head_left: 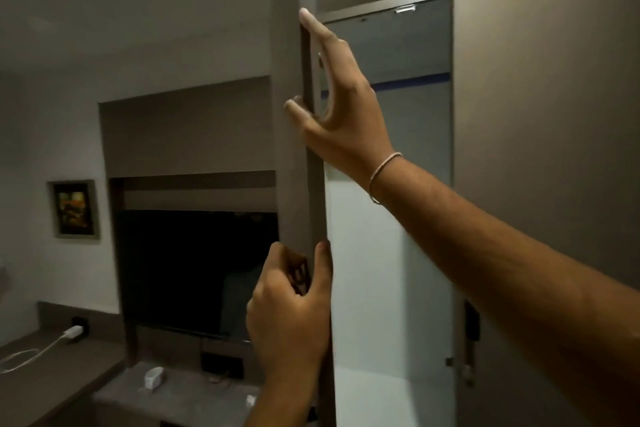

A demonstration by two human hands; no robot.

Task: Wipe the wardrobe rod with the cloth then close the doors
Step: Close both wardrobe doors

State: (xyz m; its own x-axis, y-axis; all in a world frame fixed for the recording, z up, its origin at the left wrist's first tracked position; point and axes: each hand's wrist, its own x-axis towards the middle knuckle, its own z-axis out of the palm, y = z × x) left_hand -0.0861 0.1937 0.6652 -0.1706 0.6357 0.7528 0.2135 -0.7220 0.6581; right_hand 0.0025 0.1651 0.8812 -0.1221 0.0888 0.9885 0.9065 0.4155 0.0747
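Closing step, I judge. Left door (294, 184), edge-on at centre: right hand (343, 104) pinches its edge high, left hand (291, 315) grips it lower, dark wad, probably the cloth (300, 274), in its fingers. Rod unseen. Next: swing it shut, then right door (540, 114), far right.

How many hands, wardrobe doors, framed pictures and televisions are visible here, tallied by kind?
Hands: 2 (left hand, right hand)
Wardrobe doors: 2 (left door, right door)
Framed picture: 1
Television: 1
Total: 6
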